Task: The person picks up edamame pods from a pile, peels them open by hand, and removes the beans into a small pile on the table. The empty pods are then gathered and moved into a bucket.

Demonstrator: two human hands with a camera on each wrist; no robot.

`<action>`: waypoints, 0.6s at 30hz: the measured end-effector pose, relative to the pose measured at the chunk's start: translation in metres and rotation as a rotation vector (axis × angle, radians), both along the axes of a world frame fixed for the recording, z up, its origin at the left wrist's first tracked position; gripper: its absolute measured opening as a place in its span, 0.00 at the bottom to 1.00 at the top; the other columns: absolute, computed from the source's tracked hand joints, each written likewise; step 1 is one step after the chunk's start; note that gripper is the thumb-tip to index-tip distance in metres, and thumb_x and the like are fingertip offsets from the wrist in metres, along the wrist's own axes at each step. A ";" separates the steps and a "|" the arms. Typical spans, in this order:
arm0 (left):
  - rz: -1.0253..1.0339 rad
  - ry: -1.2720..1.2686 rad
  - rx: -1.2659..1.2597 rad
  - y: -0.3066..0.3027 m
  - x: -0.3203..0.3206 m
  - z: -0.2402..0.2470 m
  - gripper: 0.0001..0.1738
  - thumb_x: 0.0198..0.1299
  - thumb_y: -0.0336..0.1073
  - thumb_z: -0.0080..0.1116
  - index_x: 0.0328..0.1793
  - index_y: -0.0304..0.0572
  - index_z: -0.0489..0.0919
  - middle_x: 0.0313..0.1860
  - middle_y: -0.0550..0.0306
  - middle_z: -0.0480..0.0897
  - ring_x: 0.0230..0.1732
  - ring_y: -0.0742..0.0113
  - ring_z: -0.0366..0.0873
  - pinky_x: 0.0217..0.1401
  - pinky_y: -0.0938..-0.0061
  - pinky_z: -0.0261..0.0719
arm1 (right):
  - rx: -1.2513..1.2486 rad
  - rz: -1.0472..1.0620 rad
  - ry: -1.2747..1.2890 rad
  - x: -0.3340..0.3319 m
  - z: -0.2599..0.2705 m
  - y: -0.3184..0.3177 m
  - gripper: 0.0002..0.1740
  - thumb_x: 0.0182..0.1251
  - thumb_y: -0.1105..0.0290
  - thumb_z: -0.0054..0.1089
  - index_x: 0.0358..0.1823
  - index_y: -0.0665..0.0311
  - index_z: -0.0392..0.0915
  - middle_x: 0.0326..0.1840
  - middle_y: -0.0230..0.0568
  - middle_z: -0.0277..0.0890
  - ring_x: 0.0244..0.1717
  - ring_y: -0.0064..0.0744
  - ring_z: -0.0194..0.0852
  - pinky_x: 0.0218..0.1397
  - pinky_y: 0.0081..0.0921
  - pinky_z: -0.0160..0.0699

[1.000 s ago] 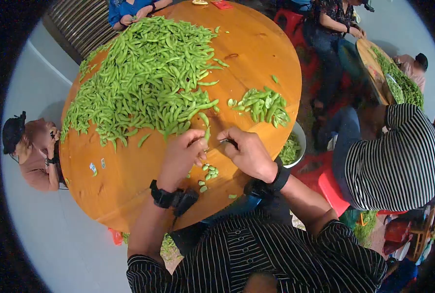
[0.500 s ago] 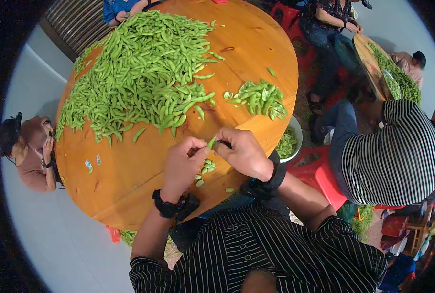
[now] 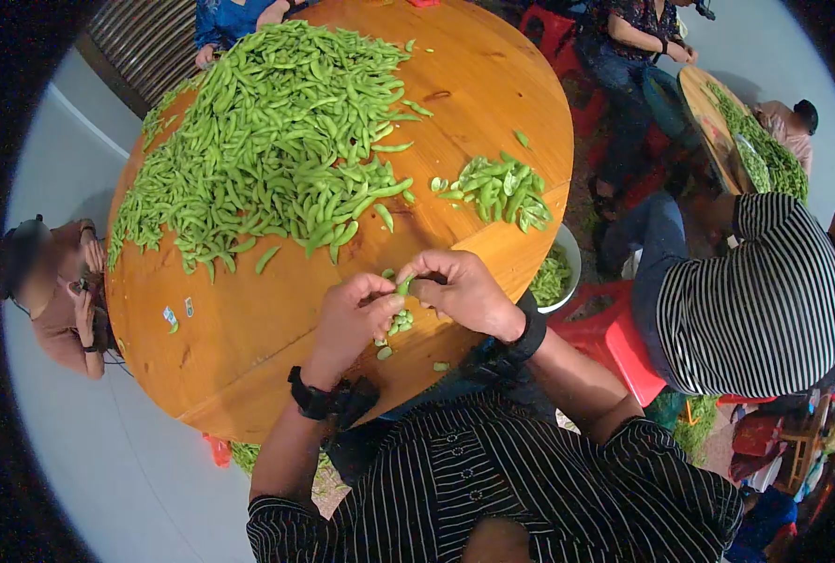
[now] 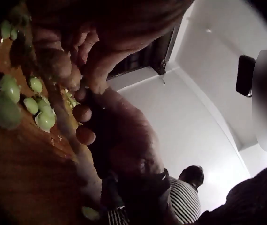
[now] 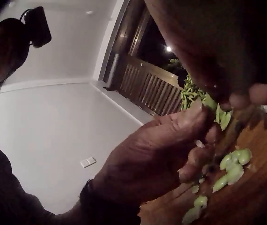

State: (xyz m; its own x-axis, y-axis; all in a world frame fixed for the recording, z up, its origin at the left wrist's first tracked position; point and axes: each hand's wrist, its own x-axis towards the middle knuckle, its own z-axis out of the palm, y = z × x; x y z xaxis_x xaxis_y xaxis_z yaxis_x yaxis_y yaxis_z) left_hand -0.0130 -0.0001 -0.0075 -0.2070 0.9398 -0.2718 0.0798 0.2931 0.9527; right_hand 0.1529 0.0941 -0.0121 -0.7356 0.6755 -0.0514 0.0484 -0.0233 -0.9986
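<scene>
The green pod is between the two hands, just above the table and near the shelled beans. The left hand pinches its near end between thumb and fingers, and the right hand pinches the far end; the fingers of both hands are drawn in narrow around it. How hard they press, I cannot tell. The pod should be very light, with a skin that bends yet resists a little, firmer where beans swell it and softer at the tips. If damp, it may slip, so the fingertips do best close to a seam or tip, squeezing behind a bean rather than straight down on it. The beans look smooth and plump, likely to roll or shoot out under a sudden squeeze and to bruise or split under a nail; a light, steady pinch suits them.
</scene>
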 end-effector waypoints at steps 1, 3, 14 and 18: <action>-0.029 -0.082 -0.034 0.001 -0.003 0.000 0.07 0.62 0.32 0.60 0.42 0.36 0.77 0.28 0.63 0.79 0.23 0.80 0.72 0.26 0.83 0.71 | -0.050 0.038 0.029 0.001 -0.002 0.001 0.08 0.61 0.78 0.54 0.40 0.67 0.79 0.33 0.31 0.79 0.31 0.19 0.74 0.34 0.20 0.75; -0.056 -0.166 -0.070 0.002 -0.007 0.001 0.08 0.62 0.33 0.59 0.42 0.36 0.77 0.28 0.63 0.79 0.23 0.80 0.72 0.26 0.83 0.71 | -0.125 0.084 0.037 0.005 -0.003 0.005 0.08 0.62 0.77 0.54 0.41 0.66 0.79 0.33 0.29 0.79 0.29 0.16 0.72 0.31 0.17 0.74; -0.180 0.410 0.105 0.002 0.003 0.006 0.10 0.62 0.38 0.58 0.37 0.38 0.77 0.24 0.66 0.76 0.22 0.80 0.71 0.25 0.84 0.69 | -0.160 0.071 -0.061 0.002 -0.002 0.003 0.08 0.63 0.74 0.54 0.42 0.62 0.80 0.29 0.28 0.77 0.26 0.13 0.70 0.25 0.14 0.71; -0.111 0.205 0.033 0.002 0.004 0.006 0.10 0.62 0.37 0.59 0.38 0.37 0.78 0.25 0.65 0.78 0.21 0.80 0.70 0.25 0.83 0.69 | -0.051 0.049 -0.037 0.001 -0.004 0.002 0.07 0.64 0.73 0.55 0.41 0.63 0.80 0.26 0.29 0.75 0.24 0.14 0.69 0.23 0.15 0.71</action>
State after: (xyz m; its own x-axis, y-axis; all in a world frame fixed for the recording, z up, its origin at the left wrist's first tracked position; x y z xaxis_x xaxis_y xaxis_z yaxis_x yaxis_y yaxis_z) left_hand -0.0089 0.0017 -0.0015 -0.1496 0.9676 -0.2035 0.3028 0.2408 0.9222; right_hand 0.1537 0.0959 -0.0156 -0.7645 0.6346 -0.1131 0.0880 -0.0710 -0.9936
